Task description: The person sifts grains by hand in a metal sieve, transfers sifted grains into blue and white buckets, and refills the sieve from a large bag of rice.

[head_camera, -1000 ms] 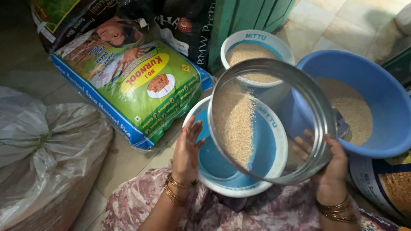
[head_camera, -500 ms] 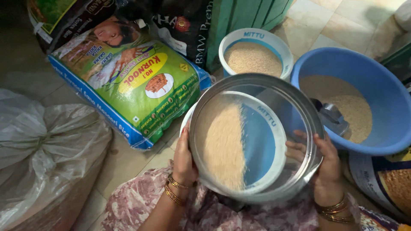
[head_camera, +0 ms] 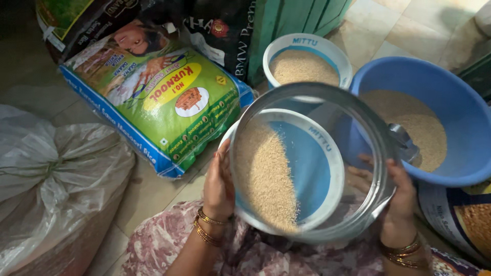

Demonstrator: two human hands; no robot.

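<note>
Both hands grip a round metal-rimmed mesh sieve (head_camera: 312, 163) by its rim: left hand (head_camera: 219, 185) clasps the left edge, right hand (head_camera: 401, 197) the right edge. Sieve tilted, grain (head_camera: 263, 174) heaped toward its left side. Directly below, seen through the mesh, a blue tub with white rim (head_camera: 327, 153). Beyond it, a second blue-and-white tub of grain (head_camera: 304, 64); right, a large blue plastic basin (head_camera: 434, 112) with grain. Left, a green printed rice bag (head_camera: 158, 102) and grey plastic sack (head_camera: 56, 179) on the floor.
</note>
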